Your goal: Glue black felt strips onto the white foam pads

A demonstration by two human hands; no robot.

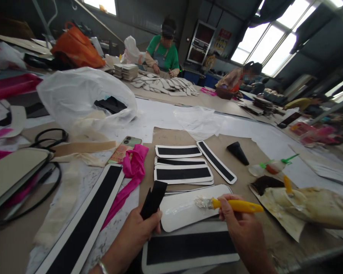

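My right hand (241,222) grips a yellow-handled brush (247,206). Its whitish, caked bristles rest on a white curved panel (178,219), where a glossy wet streak shows. In my left hand (134,230) are black strips (155,198), held upright between thumb and fingers at the panel's left end. Below that panel lies a white piece with a black strip along its middle (191,249). Beyond it are stacked similar pieces (183,174), and a narrow one (217,161) slants at their right. A long white piece with a black band (85,224) lies to the left.
A phone (128,141) and pink cloth (135,160) lie left of the stacks. A plastic bag (85,95) stands behind. To the right are a black cone (238,153), small green-tipped bottles (276,166) and a glue-stained container (317,205). Co-workers sit at the far table.
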